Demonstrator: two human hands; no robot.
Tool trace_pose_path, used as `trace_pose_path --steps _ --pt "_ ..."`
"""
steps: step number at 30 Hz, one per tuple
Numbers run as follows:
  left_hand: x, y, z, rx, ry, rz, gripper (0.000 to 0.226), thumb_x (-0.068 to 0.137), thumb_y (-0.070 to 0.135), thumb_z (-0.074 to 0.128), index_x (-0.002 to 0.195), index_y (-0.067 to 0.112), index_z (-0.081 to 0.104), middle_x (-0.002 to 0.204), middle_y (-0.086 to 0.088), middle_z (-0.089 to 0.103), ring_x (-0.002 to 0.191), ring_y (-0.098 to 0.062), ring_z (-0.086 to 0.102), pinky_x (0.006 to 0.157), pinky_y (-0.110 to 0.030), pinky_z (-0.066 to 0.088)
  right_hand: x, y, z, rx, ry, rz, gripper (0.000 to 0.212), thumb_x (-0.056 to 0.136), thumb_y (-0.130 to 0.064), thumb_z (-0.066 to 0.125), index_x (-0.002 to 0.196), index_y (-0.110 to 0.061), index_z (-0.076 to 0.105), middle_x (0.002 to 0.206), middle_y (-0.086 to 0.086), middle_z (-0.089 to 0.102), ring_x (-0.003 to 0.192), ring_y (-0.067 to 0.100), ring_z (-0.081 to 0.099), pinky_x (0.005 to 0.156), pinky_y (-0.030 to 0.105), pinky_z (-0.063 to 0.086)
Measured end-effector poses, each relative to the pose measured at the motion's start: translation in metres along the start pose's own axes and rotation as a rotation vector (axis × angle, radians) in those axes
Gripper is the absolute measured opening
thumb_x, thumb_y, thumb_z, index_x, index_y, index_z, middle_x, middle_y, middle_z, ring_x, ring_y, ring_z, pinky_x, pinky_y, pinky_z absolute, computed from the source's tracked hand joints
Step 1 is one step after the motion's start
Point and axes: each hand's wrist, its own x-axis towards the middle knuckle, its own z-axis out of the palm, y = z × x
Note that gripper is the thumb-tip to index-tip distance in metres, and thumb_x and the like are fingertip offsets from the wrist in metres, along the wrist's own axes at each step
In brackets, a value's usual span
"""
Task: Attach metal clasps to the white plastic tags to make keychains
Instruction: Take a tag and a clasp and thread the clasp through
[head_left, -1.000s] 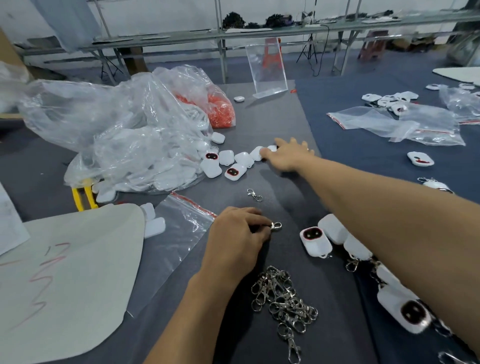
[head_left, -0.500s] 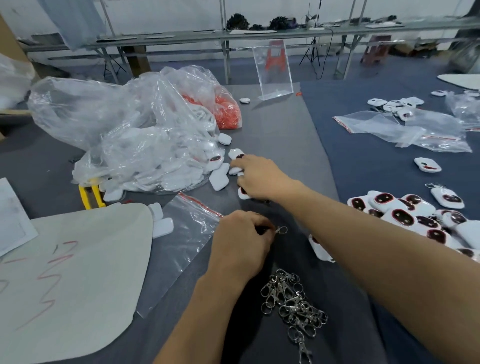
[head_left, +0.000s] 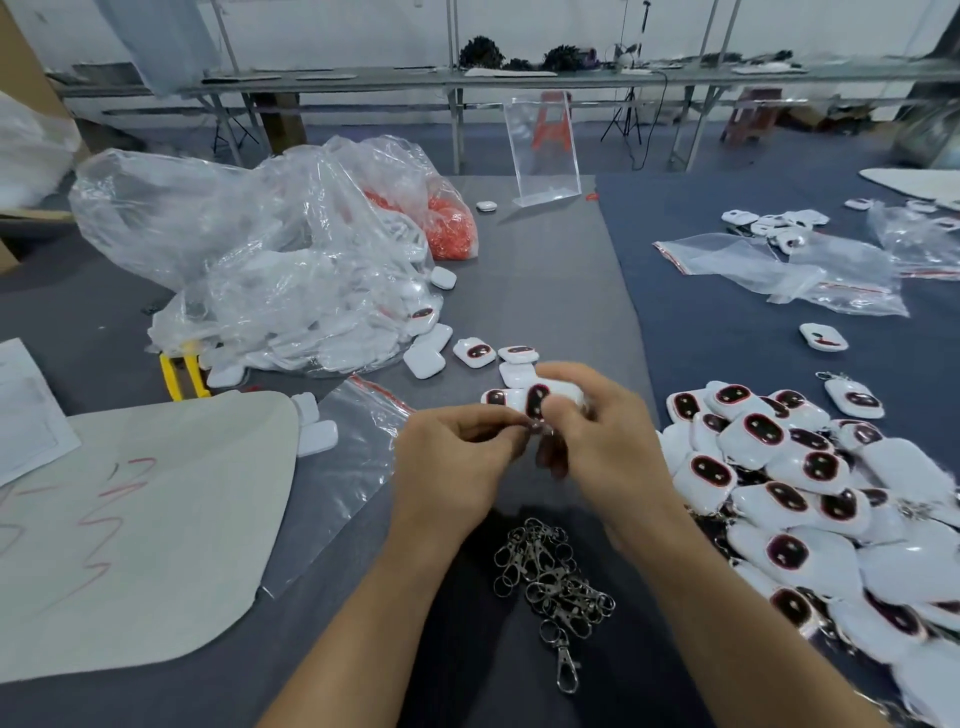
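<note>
My right hand grips a white plastic tag with a dark red-rimmed oval face, lifted above the grey table. My left hand pinches a small metal clasp right at the tag's lower end; the clasp is mostly hidden by my fingers. A heap of loose metal clasps lies just below my hands. Several loose tags lie beyond my hands. A large pile of tags with clasps fills the right side.
A big clear plastic bag of white tags and a bag of orange parts sit at the left back. A beige sheet, an empty zip bag, yellow-handled pliers and an acrylic stand are around. More bags lie at the right.
My right hand has come back from the loose tags with one tag and met my left hand. My left hand lifted the clasp to it. The view shifted, showing the finished pile.
</note>
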Motion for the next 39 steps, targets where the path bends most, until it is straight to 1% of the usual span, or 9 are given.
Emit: trace_pose_path --steps 2,6,10,14,20,27,30,33,39 --pt "-0.001 0.000 0.001 -0.069 -0.032 -0.019 0.030 0.074 0.005 0.083 0.078 0.035 0.081 0.073 0.007 0.077 0.071 -0.008 0.074 0.067 -0.020 0.054 -0.021 0.007 -0.008 0.213 0.004 0.113 0.021 0.095 -0.008 0.063 0.097 -0.024 0.076 0.076 0.007 0.073 0.058 0.022 0.065 0.054 0.034 0.056" --pt "-0.003 0.000 0.006 -0.132 -0.070 -0.017 0.024 0.076 0.003 0.081 0.077 0.027 0.081 0.076 0.004 0.078 0.073 -0.008 0.074 0.068 -0.015 0.054 -0.032 0.014 -0.019 0.410 -0.100 0.204 0.013 0.087 0.002 0.071 0.088 -0.010 0.065 0.080 0.016 0.070 0.064 0.025 0.066 0.061 0.034 0.059" --pt "-0.004 0.003 0.008 -0.125 -0.109 -0.023 0.027 0.078 0.000 0.079 0.076 0.026 0.081 0.074 0.002 0.077 0.069 -0.009 0.073 0.065 -0.016 0.054 -0.030 0.014 -0.016 0.303 -0.150 0.175 0.019 0.082 0.005 0.070 0.091 -0.009 0.062 0.068 0.012 0.066 0.055 0.021 0.060 0.056 0.034 0.054" --pt "-0.002 0.000 0.006 -0.042 -0.101 -0.036 0.027 0.080 -0.002 0.078 0.083 0.025 0.079 0.076 0.005 0.078 0.070 -0.011 0.074 0.064 -0.018 0.055 -0.024 0.019 -0.017 0.172 -0.085 0.120 0.021 0.080 0.002 0.074 0.074 -0.017 0.069 0.061 0.014 0.068 0.049 0.019 0.059 0.047 0.028 0.047" --pt "-0.006 -0.002 0.003 0.202 -0.096 0.157 0.020 0.079 0.008 0.078 0.085 0.027 0.082 0.077 0.019 0.076 0.074 0.002 0.073 0.069 -0.015 0.057 -0.015 0.021 -0.017 0.162 -0.026 0.099 0.019 0.080 0.000 0.075 0.071 -0.017 0.076 0.063 0.012 0.070 0.048 0.019 0.060 0.043 0.024 0.044" --pt "-0.005 0.000 0.003 0.175 -0.141 0.110 0.021 0.080 0.007 0.072 0.073 0.024 0.080 0.064 0.008 0.074 0.058 -0.006 0.068 0.057 -0.018 0.052 -0.018 0.016 -0.020 0.360 -0.058 0.159 0.015 0.083 0.006 0.069 0.075 -0.007 0.072 0.068 0.018 0.071 0.050 0.020 0.058 0.043 0.024 0.043" --pt "-0.005 0.002 0.003 0.034 -0.094 0.061 0.018 0.077 0.007 0.072 0.079 0.022 0.081 0.072 0.003 0.077 0.069 -0.015 0.074 0.067 -0.027 0.059 -0.020 0.016 -0.020 0.362 -0.063 0.139 0.015 0.087 0.003 0.069 0.077 -0.007 0.072 0.070 0.017 0.072 0.052 0.020 0.059 0.045 0.024 0.044" --pt "-0.006 0.008 0.002 -0.082 -0.212 0.018 0.026 0.081 0.000 0.071 0.092 0.021 0.082 0.085 0.001 0.079 0.083 -0.013 0.075 0.078 -0.025 0.060 -0.020 0.016 -0.021 0.350 -0.081 0.112 0.017 0.088 0.003 0.068 0.078 -0.009 0.076 0.068 0.015 0.070 0.053 0.019 0.059 0.048 0.025 0.045" --pt "-0.006 0.010 0.002 -0.094 -0.237 -0.009 0.019 0.083 -0.006 0.072 0.082 0.011 0.081 0.074 -0.007 0.077 0.067 -0.012 0.067 0.061 -0.016 0.052 -0.022 0.013 -0.025 0.351 -0.069 0.132 0.018 0.087 0.007 0.068 0.078 -0.007 0.077 0.072 0.018 0.072 0.055 0.019 0.060 0.049 0.026 0.047"
